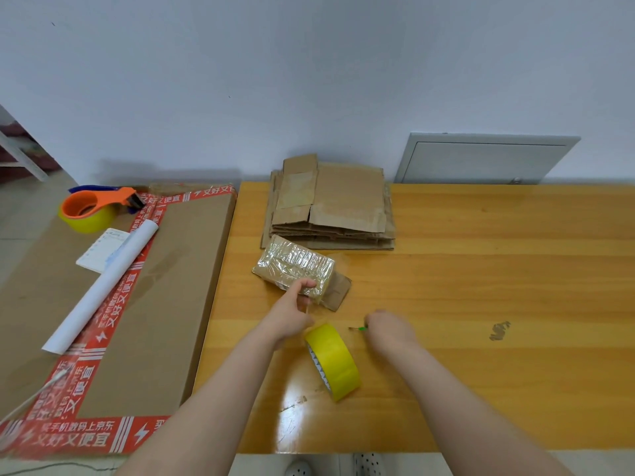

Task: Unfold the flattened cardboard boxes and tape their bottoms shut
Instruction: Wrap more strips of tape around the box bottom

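Observation:
A small cardboard box point(295, 267) wrapped in shiny clear tape lies on the wooden table point(481, 269). My left hand point(292, 312) pinches its near corner with thumb and fingers. A yellow tape roll point(335, 360) stands on edge just in front of that hand, apart from the box. My right hand point(390, 329) is to the right of the roll, fingers curled round a small green-handled tool point(359, 328) whose tip points left. A stack of flattened cardboard boxes point(333, 204) lies at the table's far edge behind the taped box.
A large flat carton with red printed tape point(113, 304) lies to the left, carrying an orange tape dispenser with a yellow roll point(92, 209), a white paper roll point(103, 286) and a small notepad point(101, 249). A grey panel point(488, 159) leans on the wall behind.

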